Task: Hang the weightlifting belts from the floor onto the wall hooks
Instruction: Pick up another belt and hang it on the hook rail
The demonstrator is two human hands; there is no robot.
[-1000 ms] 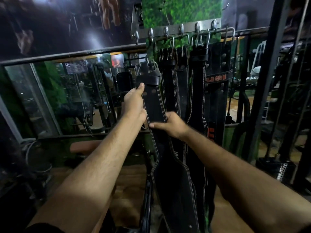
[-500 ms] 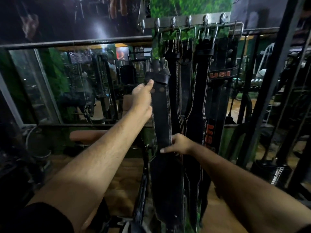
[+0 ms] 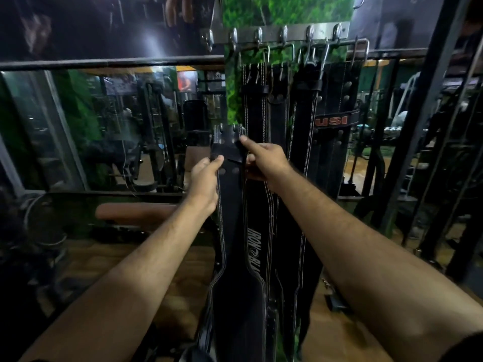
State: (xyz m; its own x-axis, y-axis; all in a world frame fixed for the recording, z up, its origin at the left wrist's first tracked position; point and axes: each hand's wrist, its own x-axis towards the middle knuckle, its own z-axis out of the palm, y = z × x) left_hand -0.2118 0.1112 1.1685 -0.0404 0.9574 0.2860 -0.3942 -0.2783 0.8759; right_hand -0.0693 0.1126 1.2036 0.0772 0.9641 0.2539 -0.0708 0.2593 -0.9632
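Both hands, left hand [image 3: 205, 176] and right hand [image 3: 264, 159], grip the belt [image 3: 231, 205] near its buckle, well below the hooks [image 3: 234, 37]. Raise the buckle squarely toward a free hook.

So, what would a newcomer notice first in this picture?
Two bare arms reach to the centre, where the left hand and right hand grip the top of a black belt. Behind it, more belts hang from a hook rail on a green panel.
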